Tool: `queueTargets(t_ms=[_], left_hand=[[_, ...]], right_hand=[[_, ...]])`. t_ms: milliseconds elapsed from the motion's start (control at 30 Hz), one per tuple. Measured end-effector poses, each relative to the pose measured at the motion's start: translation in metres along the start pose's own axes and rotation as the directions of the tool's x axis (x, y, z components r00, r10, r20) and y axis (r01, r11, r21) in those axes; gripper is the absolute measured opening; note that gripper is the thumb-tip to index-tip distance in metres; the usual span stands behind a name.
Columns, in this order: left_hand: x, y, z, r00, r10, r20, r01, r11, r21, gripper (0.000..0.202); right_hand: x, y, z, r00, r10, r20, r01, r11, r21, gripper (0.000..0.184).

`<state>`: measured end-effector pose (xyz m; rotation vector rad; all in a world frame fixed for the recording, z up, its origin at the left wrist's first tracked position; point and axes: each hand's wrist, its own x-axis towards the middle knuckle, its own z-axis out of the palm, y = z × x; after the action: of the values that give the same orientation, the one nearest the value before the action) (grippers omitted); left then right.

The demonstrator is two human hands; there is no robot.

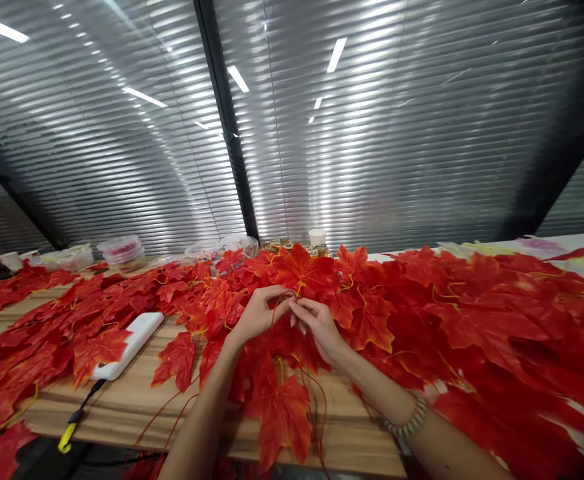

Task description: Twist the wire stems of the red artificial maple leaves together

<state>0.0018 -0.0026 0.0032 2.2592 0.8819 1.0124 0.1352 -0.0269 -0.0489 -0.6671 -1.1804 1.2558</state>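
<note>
In the middle of the head view my left hand (262,313) and my right hand (321,328) meet fingertip to fingertip. Both are closed in a pinch on a thin red cord (275,308), which loops up over the left fingers. Just beyond the fingertips lies a red artificial maple leaf (302,267), its yellowish stem reaching down to them; whether a finger grips the stem I cannot tell. Below the hands another maple leaf (285,417) lies near the table's front edge, with loose lengths of cord (323,400) beside it. A beaded bracelet circles my right wrist.
Red leaves are heaped across the wooden table (357,427), thickest on the right. A white power bank (135,343) with a cable lies at left. Along the back stand plastic tubs (122,252) and a paper cup (317,237), before windows with blinds (372,133).
</note>
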Motion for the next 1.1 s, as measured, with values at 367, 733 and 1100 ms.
queueTargets(t_ms=[367, 733, 1100], left_hand=[[0.0005, -0.0018, 0.0003, 1.000, 0.001, -0.012, -0.001, 1.000, -0.018, 0.024], [-0.0003, -0.0022, -0.0001, 1.000, -0.022, -0.016, 0.021, 1.000, -0.018, 0.025], [-0.0010, -0.0015, -0.0015, 0.998, -0.052, -0.021, 0.051, 0.999, -0.008, 0.024]], right_hand=[[0.0004, 0.0008, 0.0003, 1.000, 0.006, -0.002, -0.006, 1.000, 0.010, 0.023], [-0.0002, -0.0029, 0.0020, 1.000, 0.024, -0.015, -0.024, 1.000, -0.008, 0.027], [0.0006, -0.0012, 0.0015, 1.000, 0.000, -0.005, 0.000, 1.000, 0.005, 0.024]])
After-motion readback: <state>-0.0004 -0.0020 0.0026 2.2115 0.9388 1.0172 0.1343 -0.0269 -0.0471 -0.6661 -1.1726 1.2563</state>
